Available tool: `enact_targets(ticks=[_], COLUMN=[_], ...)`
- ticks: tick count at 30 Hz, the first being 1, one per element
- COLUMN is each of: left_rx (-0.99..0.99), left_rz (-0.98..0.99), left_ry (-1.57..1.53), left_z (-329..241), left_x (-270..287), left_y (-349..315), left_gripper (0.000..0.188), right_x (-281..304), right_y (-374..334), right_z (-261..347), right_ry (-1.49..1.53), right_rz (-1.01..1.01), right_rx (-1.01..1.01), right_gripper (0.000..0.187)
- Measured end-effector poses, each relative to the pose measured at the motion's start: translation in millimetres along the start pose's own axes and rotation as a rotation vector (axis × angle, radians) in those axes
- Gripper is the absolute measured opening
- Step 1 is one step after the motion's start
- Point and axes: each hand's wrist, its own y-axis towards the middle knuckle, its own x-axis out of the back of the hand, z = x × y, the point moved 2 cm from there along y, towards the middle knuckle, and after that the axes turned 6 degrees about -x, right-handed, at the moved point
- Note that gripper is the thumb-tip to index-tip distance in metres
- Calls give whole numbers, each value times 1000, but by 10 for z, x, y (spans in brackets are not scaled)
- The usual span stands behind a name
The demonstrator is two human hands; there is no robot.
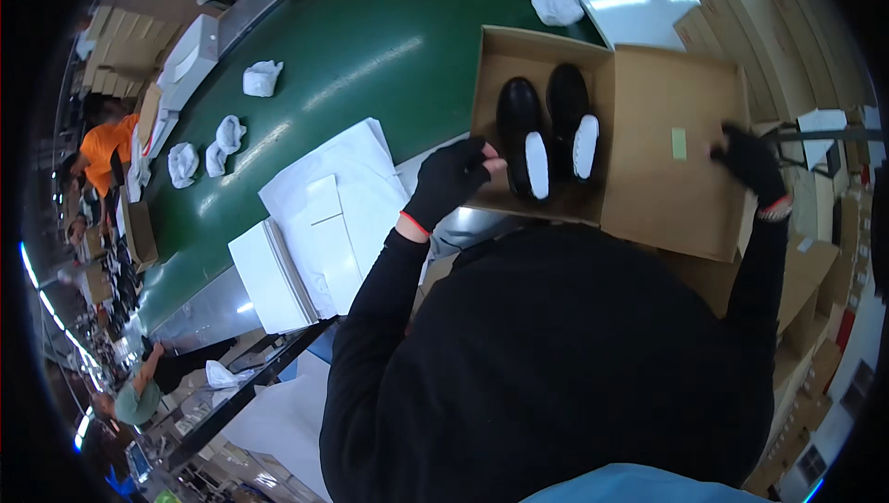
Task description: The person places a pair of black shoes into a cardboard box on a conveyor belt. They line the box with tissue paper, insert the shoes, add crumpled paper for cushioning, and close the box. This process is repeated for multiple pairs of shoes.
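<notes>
An open brown shoe box [544, 43] lies before me with its lid [674, 86] folded out to the right. Inside it are two black shoes [519, 105] side by side, each with white stuffing [537, 166] at its opening. My left hand [449, 181], in a black fingerless glove, is at the box's left wall, its bare fingertips bent and slightly apart over the edge. Beside the lid's right edge is my right hand [755, 165], gloved likewise, with fingers spread and somewhat blurred. I see nothing held in either hand.
A stack of white paper sheets [287, 271] lies left of me on the green table [370, 40]. Crumpled white paper wads [262, 79] are scattered farther off. Cardboard boxes [741, 31] stand at the right. A person in orange [106, 151] is at the far left.
</notes>
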Motion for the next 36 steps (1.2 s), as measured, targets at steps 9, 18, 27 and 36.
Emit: enact_targets(ticks=[9, 18, 27, 36], left_rx=[-14, 319, 202, -114], left_rz=[-335, -288, -602, -554], left_ry=[164, 776, 1138, 825], left_z=[881, 3003, 3733, 4193], left_x=[1480, 3184, 4560, 4811], left_y=[885, 1888, 3531, 3776], left_gripper=[35, 71, 82, 37], right_x=[-2644, -2614, -2317, -2197], right_y=[-624, -275, -496, -444], right_z=[1048, 1855, 2182, 2229], right_ry=[-416, -7, 58, 74], right_rz=[-428, -449, -207, -102], right_rx=[273, 236, -124, -187], right_gripper=[57, 47, 45, 43])
